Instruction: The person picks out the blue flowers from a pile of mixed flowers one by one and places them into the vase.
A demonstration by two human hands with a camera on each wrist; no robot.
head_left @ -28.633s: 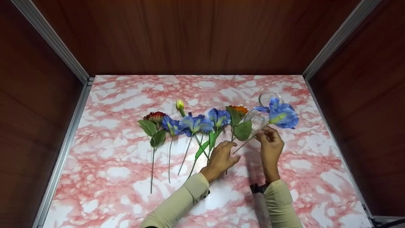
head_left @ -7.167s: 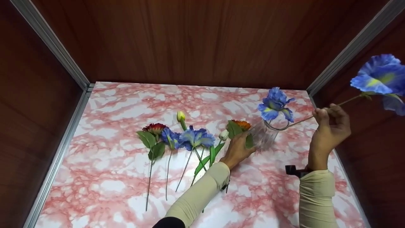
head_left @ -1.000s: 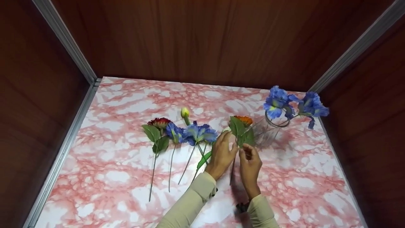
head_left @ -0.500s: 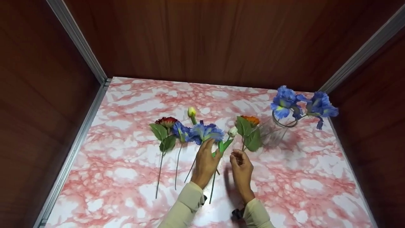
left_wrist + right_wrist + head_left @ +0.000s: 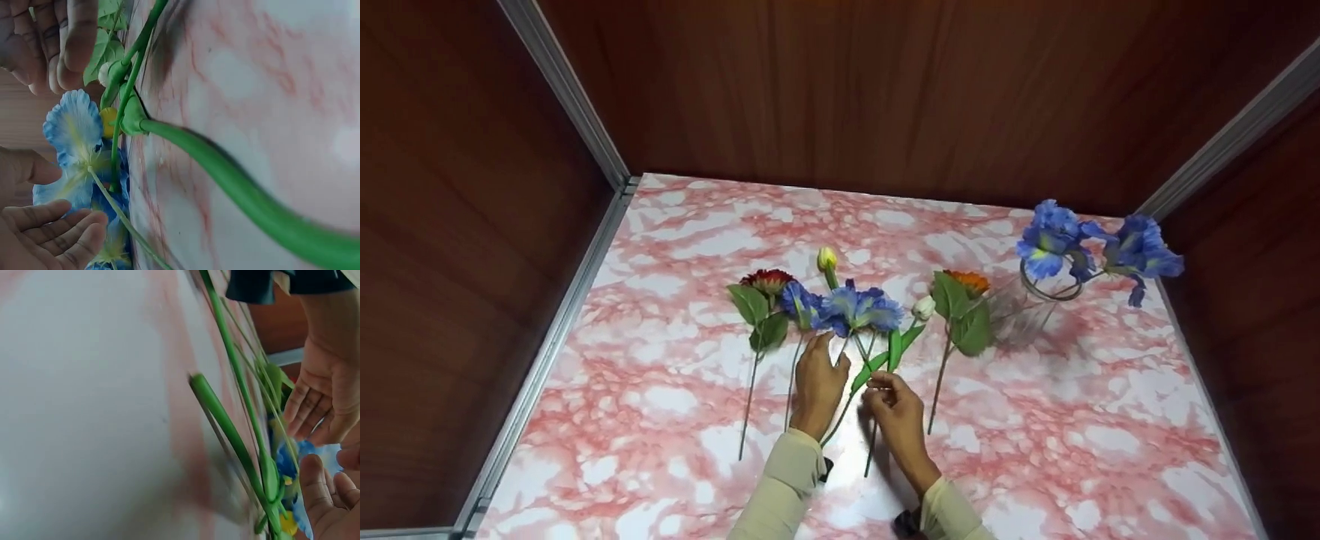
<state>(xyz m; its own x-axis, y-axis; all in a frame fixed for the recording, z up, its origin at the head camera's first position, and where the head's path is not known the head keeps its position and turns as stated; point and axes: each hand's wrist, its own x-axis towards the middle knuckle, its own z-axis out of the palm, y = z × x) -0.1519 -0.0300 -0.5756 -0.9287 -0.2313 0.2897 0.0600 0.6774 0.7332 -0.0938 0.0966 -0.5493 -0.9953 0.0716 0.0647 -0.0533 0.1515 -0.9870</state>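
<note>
Two blue irises (image 5: 862, 309) lie side by side, partly overlapping, in the middle of the row of artificial flowers. My left hand (image 5: 819, 386) hovers over their stems, thumb and fingers apart and grasping nothing. To its right, my right hand (image 5: 898, 412) is at the crossing green stems of the white tulip (image 5: 923, 308) and the yellow tulip (image 5: 826, 259), its fingers loosely bent. Both palms face the blue petals (image 5: 73, 126) in the left wrist view. Green stems (image 5: 230, 433) run below my right hand (image 5: 332, 500) in the right wrist view.
A clear vase (image 5: 1050, 296) at the back right holds two blue irises (image 5: 1046, 236). An orange flower (image 5: 967, 282) with broad leaves lies left of it, and a red flower (image 5: 769, 281) ends the row at left. Dark wooden panels (image 5: 840, 97) enclose the marbled table (image 5: 1080, 442).
Both hands have moved left, from the orange flower and white tulip to the iris and tulip stems. The iris my right hand held at the vase 7.2 seconds ago now stands in it.
</note>
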